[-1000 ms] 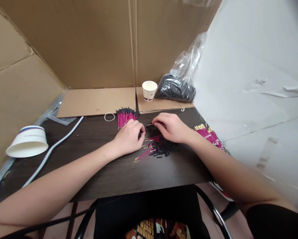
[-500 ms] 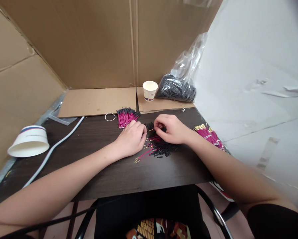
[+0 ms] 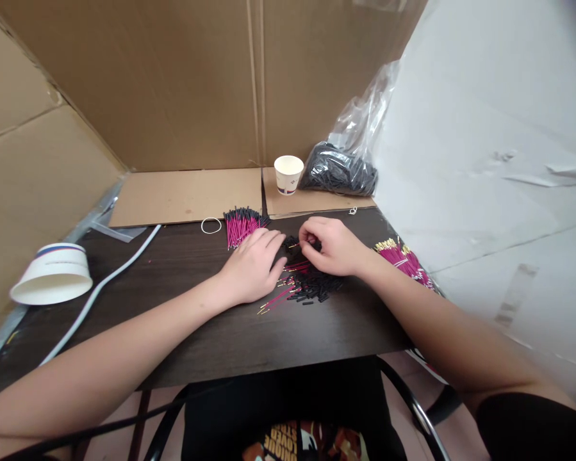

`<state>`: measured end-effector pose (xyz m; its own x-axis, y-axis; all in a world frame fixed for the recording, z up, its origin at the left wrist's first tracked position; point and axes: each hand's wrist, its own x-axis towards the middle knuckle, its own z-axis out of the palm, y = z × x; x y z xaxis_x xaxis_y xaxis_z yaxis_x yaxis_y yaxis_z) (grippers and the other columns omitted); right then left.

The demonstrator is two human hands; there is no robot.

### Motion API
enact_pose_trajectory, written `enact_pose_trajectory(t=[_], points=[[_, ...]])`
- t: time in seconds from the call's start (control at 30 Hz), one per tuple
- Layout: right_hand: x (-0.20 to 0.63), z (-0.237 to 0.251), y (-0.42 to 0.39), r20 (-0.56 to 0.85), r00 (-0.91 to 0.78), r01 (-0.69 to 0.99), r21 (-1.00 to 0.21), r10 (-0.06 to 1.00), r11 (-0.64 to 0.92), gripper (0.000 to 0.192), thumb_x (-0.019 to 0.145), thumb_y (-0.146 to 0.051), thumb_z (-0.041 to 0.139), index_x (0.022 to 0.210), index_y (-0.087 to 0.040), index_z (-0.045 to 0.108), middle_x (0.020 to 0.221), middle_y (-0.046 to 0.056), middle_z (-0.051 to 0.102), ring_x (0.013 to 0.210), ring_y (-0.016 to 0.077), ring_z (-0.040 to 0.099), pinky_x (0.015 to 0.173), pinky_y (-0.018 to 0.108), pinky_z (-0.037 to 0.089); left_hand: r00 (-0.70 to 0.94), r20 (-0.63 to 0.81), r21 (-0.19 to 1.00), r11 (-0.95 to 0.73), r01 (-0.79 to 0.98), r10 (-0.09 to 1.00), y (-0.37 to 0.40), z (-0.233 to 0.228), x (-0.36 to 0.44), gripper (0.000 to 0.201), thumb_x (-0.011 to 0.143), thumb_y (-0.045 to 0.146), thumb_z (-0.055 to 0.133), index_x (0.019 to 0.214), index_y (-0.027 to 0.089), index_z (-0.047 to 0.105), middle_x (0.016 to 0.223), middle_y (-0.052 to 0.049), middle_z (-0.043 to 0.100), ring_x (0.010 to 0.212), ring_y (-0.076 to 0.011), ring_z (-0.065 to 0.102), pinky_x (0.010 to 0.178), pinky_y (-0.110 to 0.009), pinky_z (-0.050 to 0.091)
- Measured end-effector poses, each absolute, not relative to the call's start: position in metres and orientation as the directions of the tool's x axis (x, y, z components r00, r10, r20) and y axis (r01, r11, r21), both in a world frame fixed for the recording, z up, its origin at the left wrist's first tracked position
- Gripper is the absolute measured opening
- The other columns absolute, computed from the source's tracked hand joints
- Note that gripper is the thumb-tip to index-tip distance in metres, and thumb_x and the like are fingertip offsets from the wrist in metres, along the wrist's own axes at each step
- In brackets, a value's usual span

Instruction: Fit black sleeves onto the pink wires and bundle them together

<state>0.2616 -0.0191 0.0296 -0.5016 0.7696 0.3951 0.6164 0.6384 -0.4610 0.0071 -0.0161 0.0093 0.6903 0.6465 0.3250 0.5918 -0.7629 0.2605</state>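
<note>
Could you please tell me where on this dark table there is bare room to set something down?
Bare wood lies between the white cable and the left hand, and along the table's near edge. The flat cardboard behind the rubber band is also bare. It is crowded around both hands, where pink wires and black sleeves lie.

Worktop (image 3: 211,333) dark brown, faint wood grain. Under my fingers (image 3: 311,238): loose wires (image 3: 288,291) magenta with gold tips, small sleeves (image 3: 316,285) black. Wire bundle (image 3: 242,224) behind my left hand (image 3: 254,266) magenta, black-capped. Bundle at right edge (image 3: 405,259) magenta, gold ends. Rubber band (image 3: 211,225) white. Small cup (image 3: 288,174) white, red-blue mark. Tipped bowl (image 3: 52,272) white, red and blue stripes. Bag (image 3: 359,128) clear, contents black. Cardboard (image 3: 186,192) tan. Cable (image 3: 100,288) pale grey.
</note>
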Motion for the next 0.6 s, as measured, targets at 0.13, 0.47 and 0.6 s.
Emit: enact_pose_trajectory(t=[0.13,0.47,0.6], points=[[0.2634,0.0296,-0.0176,0.408,-0.489,0.621,-0.458,0.771,0.637,0.005,0.092,-0.018,0.059,0.090,-0.022,0.057,0.086,0.004,0.063,0.079,0.0201,0.057,0.077,0.035,0.045,0.736,0.202,0.332,-0.752,0.570,0.646,-0.0203,0.0025,0.0079,0.059,0.116,0.038,0.042,0.167,0.007,0.047,0.175,-0.024,0.048,0.169,-0.0367,0.038,0.137,-0.058,0.037],[0.2640,0.0303,-0.0170,0.405,-0.485,0.623,-0.463,0.775,0.631,0.005,0.092,-0.018,0.059,0.089,-0.022,0.057,0.086,0.005,0.063,0.080,0.0205,0.057,0.077,0.035,0.045,0.757,0.125,0.301,-0.751,0.588,0.642,-0.0229,0.0015,0.0096,0.084,0.116,0.066,0.038,0.172,0.004,0.036,0.182,-0.028,0.031,0.174,-0.0399,0.024,0.142,-0.058,0.028],[0.2641,0.0301,-0.0170,0.402,-0.484,0.621,-0.468,0.777,0.629,0.005,0.091,-0.017,0.060,0.089,-0.021,0.058,0.086,0.005,0.063,0.080,0.0206,0.057,0.077,0.035,0.045,0.743,0.156,0.256,-0.753,0.606,0.651,-0.0187,0.0035,0.0081,0.088,0.114,0.067,0.039,0.170,-0.001,0.039,0.180,-0.031,0.033,0.173,-0.0425,0.026,0.141,-0.059,0.028]])
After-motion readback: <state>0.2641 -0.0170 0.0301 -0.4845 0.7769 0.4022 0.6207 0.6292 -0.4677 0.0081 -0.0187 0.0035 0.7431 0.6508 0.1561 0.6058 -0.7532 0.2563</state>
